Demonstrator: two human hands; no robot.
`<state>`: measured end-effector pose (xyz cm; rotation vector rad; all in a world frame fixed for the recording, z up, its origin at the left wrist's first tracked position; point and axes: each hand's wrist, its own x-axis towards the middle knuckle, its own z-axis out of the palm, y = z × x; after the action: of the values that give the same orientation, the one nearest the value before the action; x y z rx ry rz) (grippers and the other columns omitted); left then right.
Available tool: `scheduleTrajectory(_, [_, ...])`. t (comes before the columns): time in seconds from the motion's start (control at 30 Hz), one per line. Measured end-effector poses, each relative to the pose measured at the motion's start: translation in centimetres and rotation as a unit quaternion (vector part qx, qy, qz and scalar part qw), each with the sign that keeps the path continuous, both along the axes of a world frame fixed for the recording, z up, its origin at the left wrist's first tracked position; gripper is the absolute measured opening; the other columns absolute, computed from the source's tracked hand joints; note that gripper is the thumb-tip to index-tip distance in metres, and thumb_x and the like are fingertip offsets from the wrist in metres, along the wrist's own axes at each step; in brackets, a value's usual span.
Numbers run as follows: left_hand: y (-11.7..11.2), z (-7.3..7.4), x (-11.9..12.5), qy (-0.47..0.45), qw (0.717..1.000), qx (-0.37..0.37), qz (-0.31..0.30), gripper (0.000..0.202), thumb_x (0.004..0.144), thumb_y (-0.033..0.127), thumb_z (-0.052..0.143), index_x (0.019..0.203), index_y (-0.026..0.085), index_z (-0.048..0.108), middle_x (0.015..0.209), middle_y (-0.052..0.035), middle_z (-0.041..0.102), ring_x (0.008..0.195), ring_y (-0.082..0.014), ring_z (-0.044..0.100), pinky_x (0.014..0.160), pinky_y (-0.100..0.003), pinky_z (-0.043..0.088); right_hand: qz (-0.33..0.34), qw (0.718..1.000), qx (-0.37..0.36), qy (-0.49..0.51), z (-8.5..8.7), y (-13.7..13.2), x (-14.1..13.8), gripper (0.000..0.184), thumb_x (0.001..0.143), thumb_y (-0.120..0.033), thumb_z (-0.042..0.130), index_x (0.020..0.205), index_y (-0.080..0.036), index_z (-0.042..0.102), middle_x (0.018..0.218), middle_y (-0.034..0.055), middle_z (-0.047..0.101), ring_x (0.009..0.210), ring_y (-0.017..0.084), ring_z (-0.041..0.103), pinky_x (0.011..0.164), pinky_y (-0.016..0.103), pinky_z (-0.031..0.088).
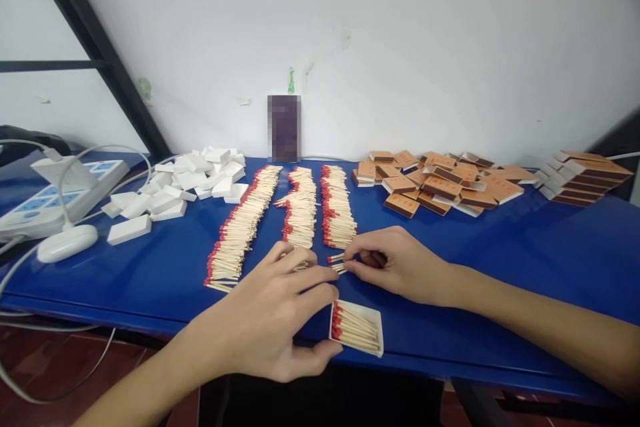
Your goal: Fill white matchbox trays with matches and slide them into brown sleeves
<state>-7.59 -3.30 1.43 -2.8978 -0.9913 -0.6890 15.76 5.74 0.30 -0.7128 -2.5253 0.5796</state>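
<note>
Three long rows of red-tipped matches [300, 210] lie on the blue table [525, 247]. My right hand [395, 260] pinches a few matches [339, 263] at the near end of the right row. My left hand [273, 317] rests near the table's front edge, fingers curled, its thumb touching the left side of a small white tray [357, 328] partly filled with matches. Its fingertips lie over the near end of the middle row.
A heap of empty white trays [175, 190] sits at the left. Orange-brown matchbox sleeves [440, 183] pile at the right, with stacked boxes [583, 177] further right. A white power strip [47, 197], a white lamp base [67, 242] and cables occupy the far left.
</note>
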Motion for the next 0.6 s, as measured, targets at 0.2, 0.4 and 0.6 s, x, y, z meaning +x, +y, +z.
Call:
scheduleTrajectory(0.2, [0.03, 0.04, 0.06, 0.0, 1.0, 0.014, 0.009, 0.023, 0.088, 0.038, 0.063, 0.098, 0.016, 0.065, 0.109, -0.0048, 0.072, 0.103, -0.0263, 0.057, 0.093, -0.042, 0.036, 0.006, 1.0, -0.016, -0.004, 0.35, -0.13, -0.02, 0.016, 0.091, -0.024, 0.061, 0.079, -0.017, 0.069, 0.054, -0.0073, 0.044, 0.048, 0.007, 0.039, 0.05, 0.02, 0.031])
scheduleTrajectory(0.4, [0.06, -0.03, 0.09, 0.008, 1.0, 0.013, 0.023, 0.024, 0.088, 0.037, 0.061, 0.1, 0.017, 0.065, 0.119, -0.0085, 0.067, 0.107, -0.0276, 0.057, 0.095, -0.044, 0.037, 0.032, 0.999, -0.01, -0.002, 0.45, -0.24, 0.13, 0.014, 0.089, -0.021, 0.061, 0.078, -0.017, 0.067, 0.055, -0.0069, 0.044, 0.048, 0.007, 0.039, 0.05, 0.02, 0.031])
scheduleTrajectory(0.6, [-0.07, 0.1, -0.1, 0.016, 0.999, 0.002, 0.033, 0.026, 0.087, 0.039, 0.061, 0.102, 0.017, 0.065, 0.125, -0.0105, 0.065, 0.111, -0.0299, 0.056, 0.097, -0.047, 0.038, 0.014, 0.999, 0.0, 0.035, 0.29, -0.49, 0.3, 0.016, 0.091, -0.024, 0.06, 0.08, -0.017, 0.069, 0.054, -0.0068, 0.045, 0.047, 0.007, 0.039, 0.048, 0.02, 0.032])
